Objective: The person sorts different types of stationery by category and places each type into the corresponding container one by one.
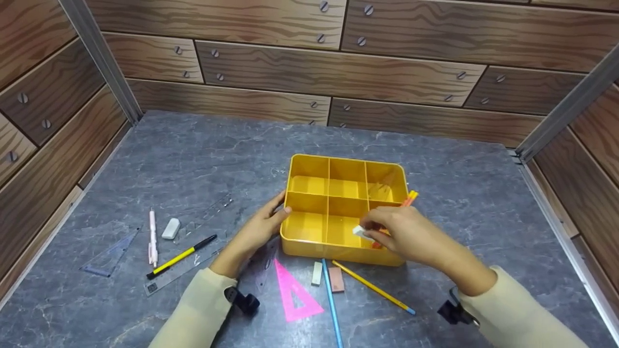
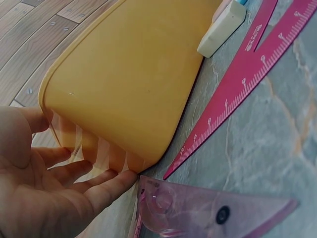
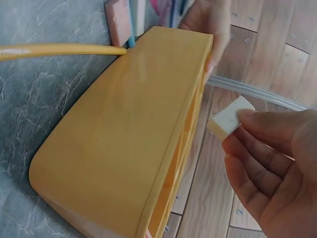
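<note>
Between the thumb and fingertips of my right hand [image 1: 411,234] is a white eraser [image 3: 230,118], held above the front middle compartment of a yellow divided box [image 1: 304,244]. My left hand [image 1: 256,229] steadies the box at its left side, thumb over the rim and fingers along the outer wall [image 2: 101,186]. Orange pencils [image 1: 410,197] with yellow ends stick out past the box's right rim, partly hidden behind the right hand. Both back left compartments show bare yellow floors, while something clear leans in the back right one.
In front of the box lie a pink set square [image 1: 285,295], a pale eraser [image 1: 316,273], a pinkish eraser [image 1: 336,279], a blue pencil [image 1: 332,304] and a yellow pencil [image 1: 375,287]. Leftward are a pen [image 1: 153,237], white eraser [image 1: 171,228], yellow-black marker [image 1: 181,257] and clear rulers [image 1: 167,280].
</note>
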The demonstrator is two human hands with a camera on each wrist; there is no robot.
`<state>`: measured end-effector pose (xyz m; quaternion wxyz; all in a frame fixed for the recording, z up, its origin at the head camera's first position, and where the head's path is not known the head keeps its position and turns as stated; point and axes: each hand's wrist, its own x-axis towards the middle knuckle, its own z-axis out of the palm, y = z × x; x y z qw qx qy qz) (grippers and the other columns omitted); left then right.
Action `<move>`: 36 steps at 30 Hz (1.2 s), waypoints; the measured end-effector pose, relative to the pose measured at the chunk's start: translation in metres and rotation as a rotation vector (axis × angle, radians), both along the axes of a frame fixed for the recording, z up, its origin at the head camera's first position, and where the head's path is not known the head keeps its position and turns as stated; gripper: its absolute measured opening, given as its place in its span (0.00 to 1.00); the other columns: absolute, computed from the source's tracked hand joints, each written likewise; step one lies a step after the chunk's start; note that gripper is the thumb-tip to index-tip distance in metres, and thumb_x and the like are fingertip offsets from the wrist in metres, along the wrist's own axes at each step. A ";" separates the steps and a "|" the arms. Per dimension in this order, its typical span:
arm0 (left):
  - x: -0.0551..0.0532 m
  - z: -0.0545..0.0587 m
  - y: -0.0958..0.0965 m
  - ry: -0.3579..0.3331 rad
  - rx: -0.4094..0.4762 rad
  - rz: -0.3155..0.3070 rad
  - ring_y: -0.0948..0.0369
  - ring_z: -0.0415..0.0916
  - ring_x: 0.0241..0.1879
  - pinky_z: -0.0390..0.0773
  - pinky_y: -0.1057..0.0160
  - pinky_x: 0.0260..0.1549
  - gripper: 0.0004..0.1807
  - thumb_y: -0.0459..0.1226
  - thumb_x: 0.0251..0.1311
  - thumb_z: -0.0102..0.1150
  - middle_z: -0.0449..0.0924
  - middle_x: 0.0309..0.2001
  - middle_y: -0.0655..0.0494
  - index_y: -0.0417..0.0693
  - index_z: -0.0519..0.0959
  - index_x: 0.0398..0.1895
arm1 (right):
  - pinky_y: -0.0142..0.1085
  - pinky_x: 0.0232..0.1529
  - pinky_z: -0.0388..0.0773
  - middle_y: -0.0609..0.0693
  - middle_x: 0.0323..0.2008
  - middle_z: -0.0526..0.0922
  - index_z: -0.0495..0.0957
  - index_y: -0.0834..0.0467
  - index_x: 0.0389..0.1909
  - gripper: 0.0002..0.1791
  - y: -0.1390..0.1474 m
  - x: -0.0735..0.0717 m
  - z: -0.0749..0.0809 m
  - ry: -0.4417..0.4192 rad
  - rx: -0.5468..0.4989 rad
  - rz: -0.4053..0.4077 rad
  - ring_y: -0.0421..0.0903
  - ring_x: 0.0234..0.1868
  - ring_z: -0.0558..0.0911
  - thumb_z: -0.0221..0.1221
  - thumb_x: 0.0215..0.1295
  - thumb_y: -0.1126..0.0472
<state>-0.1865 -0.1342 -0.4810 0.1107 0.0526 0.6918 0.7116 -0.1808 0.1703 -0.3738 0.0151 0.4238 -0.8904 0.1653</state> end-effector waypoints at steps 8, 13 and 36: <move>0.000 0.001 -0.001 0.015 -0.011 0.002 0.45 0.62 0.67 0.66 0.51 0.64 0.35 0.43 0.73 0.50 0.48 0.76 0.43 0.47 0.51 0.77 | 0.37 0.35 0.83 0.46 0.33 0.85 0.83 0.56 0.37 0.05 -0.027 -0.021 0.000 -0.045 0.135 -0.039 0.40 0.31 0.81 0.64 0.65 0.60; -0.002 0.002 0.000 0.011 0.025 -0.012 0.45 0.62 0.67 0.67 0.51 0.63 0.33 0.39 0.74 0.48 0.48 0.76 0.42 0.44 0.49 0.77 | 0.37 0.31 0.81 0.46 0.28 0.83 0.82 0.57 0.34 0.04 -0.038 -0.034 0.000 -0.027 0.218 0.003 0.40 0.26 0.79 0.64 0.64 0.61; 0.000 0.001 0.000 -0.009 -0.015 0.003 0.45 0.63 0.67 0.67 0.52 0.63 0.36 0.44 0.72 0.52 0.48 0.76 0.42 0.48 0.51 0.77 | 0.38 0.29 0.78 0.46 0.23 0.79 0.84 0.57 0.31 0.03 -0.065 -0.060 -0.021 -0.147 0.466 0.024 0.44 0.23 0.75 0.63 0.62 0.62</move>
